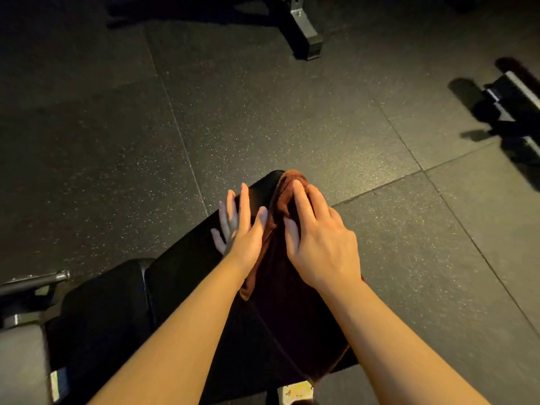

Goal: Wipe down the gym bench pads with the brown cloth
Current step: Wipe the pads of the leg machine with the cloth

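The cloth [280, 287] is draped along the pad [181, 276], pressed by the right hand [318, 238] with bent fingers. Just left, the left hand [239, 226] lies flat, fingers spread. No writing can be read.

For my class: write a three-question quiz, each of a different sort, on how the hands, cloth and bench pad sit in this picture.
1. True or false: the left hand lies flat on the bench pad beside the brown cloth.
2. Which hand presses on the cloth? A) left hand B) right hand
3. Fill in: the cloth reaches the pad's ___ end, by the speckled floor.

Key: 1 true; 2 B; 3 far.
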`<state>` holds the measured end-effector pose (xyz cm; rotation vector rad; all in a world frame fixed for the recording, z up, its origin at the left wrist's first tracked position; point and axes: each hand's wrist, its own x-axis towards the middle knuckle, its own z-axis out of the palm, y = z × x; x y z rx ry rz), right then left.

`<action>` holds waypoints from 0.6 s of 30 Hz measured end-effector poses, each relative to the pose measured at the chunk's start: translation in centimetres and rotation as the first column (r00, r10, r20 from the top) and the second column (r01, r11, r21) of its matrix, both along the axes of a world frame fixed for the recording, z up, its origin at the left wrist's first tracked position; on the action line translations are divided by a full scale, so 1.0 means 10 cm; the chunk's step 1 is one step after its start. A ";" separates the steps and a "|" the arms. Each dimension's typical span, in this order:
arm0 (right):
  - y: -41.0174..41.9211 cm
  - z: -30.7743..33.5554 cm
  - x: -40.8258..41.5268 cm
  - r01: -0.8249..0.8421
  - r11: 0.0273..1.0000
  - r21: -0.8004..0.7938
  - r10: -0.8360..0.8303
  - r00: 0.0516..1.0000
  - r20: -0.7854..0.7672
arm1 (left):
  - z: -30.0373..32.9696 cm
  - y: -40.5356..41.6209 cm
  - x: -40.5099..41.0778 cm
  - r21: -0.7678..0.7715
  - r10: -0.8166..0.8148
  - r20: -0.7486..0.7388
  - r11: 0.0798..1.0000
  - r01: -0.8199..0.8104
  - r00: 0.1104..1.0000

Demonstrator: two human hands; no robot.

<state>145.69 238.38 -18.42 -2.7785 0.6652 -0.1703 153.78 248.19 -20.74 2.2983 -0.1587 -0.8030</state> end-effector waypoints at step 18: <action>0.54 -0.31 -0.97 0.106 0.833 -0.543 -0.036 0.990 0.138 | -0.19 0.21 -0.20 -0.239 -0.115 0.315 0.951 0.197 0.942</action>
